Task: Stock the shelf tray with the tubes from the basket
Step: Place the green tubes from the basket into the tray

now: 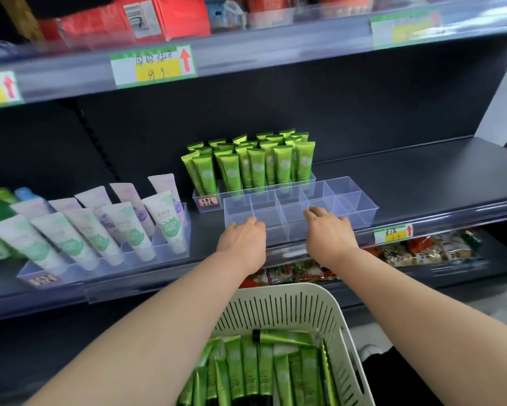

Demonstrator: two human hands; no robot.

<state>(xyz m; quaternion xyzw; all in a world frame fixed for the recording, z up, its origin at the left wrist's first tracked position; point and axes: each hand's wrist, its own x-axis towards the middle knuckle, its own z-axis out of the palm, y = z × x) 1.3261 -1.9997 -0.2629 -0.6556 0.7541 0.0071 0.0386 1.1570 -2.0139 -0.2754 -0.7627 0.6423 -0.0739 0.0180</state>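
Bare left grip (242, 238), bare right grip (328, 234), bare forearms (164, 315)

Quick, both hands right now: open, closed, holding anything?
Left hand: grips the front wall of the empty clear tray.
Right hand: grips the same wall; no tube in either.

We see the clear plastic divided tray (360, 200) flat on the shelf (422, 171), glossy green tubes (249, 364) heaped in our white slotted basket (290, 290)
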